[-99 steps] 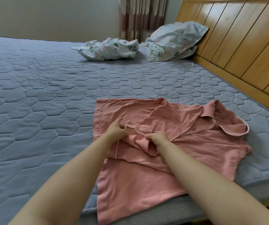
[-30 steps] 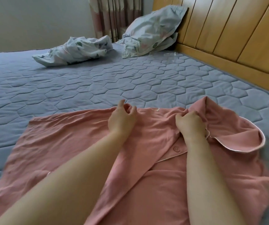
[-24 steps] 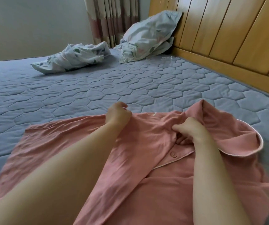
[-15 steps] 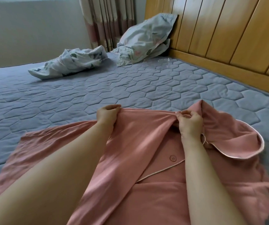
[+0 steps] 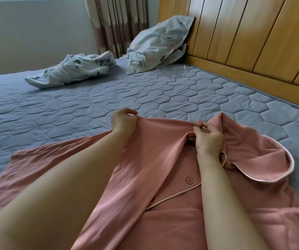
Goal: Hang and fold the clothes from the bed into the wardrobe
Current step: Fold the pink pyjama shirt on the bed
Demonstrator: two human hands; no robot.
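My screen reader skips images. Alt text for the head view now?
A left hand and a right hand pinch the far edge of a pink button-front shirt, holding it raised above a quilted bed. Beyond lie a crumpled floral cloth and a pillow leaning on a wooden headboard.

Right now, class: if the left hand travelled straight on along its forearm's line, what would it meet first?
Probably the floral pale pillow; before that, the left hand, pinching the pink pyjama shirt, would cross only grey quilted mattress. Depth unclear.
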